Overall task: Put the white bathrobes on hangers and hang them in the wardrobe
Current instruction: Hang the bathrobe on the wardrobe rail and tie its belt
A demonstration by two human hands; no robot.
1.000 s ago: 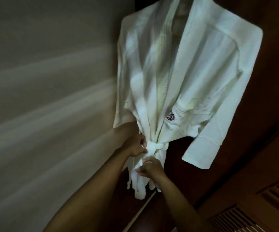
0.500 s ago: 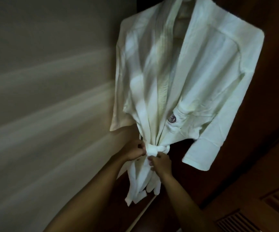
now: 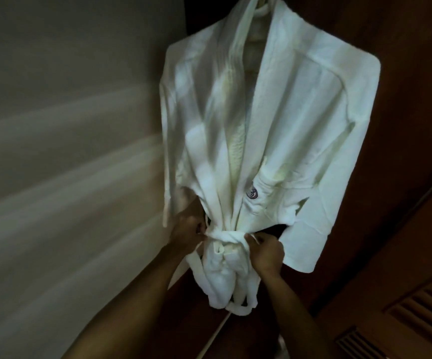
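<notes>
The white bathrobe [image 3: 282,130] hangs upright against the dark wooden wardrobe [image 3: 401,73], beside a pale wall [image 3: 67,125]. Its belt [image 3: 226,234] wraps the waist. My left hand [image 3: 187,233] pinches the belt's left side with curled fingers; my right hand [image 3: 266,252] grips its right side likewise.

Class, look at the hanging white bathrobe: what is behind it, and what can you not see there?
Behind the white bathrobe shows dark brown wooden wardrobe panelling on one side and a pale grey wall on the other. The cloth covers the hanger's shoulders and whatever lies directly behind.
</notes>
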